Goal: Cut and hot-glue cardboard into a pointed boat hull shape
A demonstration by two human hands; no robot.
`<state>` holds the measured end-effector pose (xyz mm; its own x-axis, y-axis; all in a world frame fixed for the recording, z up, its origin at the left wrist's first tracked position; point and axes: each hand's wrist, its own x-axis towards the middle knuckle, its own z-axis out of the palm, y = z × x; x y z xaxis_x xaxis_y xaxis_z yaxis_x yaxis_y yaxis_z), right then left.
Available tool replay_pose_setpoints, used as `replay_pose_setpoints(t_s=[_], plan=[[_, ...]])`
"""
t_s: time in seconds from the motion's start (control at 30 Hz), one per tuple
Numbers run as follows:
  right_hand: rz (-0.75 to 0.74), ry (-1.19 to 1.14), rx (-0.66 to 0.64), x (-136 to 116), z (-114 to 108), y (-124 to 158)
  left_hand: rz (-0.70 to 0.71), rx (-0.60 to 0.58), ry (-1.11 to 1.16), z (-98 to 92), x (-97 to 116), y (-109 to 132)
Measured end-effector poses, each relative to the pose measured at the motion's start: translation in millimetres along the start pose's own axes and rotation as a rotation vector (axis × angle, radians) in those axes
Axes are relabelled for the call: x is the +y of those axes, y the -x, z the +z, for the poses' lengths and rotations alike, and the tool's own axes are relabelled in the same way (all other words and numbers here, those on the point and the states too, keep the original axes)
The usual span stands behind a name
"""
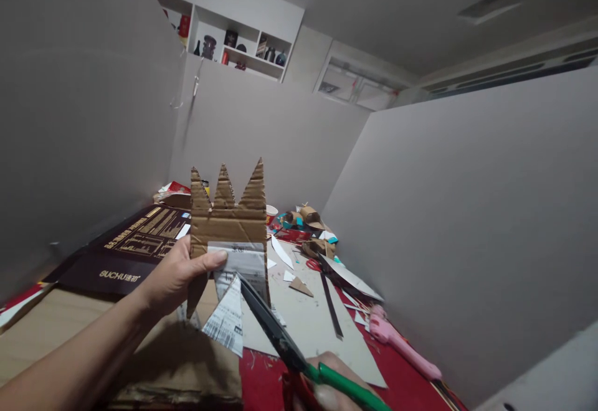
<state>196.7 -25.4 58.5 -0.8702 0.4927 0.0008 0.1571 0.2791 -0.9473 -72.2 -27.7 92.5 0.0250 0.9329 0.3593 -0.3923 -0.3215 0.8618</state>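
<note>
Over the red tabletop [261, 373], I see the left hand [187, 264] pinching spiked cardboard [228, 218] upright, presumably to brace it against the scissors [273, 327] the right hand [331, 362] grips, tips at its white label [250, 258].

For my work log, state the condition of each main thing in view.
Left hand: closed on cardboard piece
Right hand: closed on scissors
Cardboard piece: held up, top cut into three points
White label: stuck to the piece
Scissors: blades at the piece; opening unclear
Pink tool: lying down
Brown triangle: loose, lying on pale board
SUCHU panel: flat, print up
</note>
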Motion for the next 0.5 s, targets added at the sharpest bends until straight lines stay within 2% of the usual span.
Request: replay_pose_setpoints(t_s=[0.2, 0.33, 0.5], plan=[[-0.031, -0.039, 0.012, 5.2, 0.8, -0.9, 0.001, -0.021, -0.043, -1.4, -0.3, -1.1], [0.027, -0.026, 0.106, 3.1, 1.2, 5.3, 0.018, -0.004, -0.121, -0.5, -2.3, -1.9], [0.041, -0.06, 0.146, 7.6, 0.1, 7.5, -0.006, -0.002, -0.092, -0.2, -3.0, -2.6]])
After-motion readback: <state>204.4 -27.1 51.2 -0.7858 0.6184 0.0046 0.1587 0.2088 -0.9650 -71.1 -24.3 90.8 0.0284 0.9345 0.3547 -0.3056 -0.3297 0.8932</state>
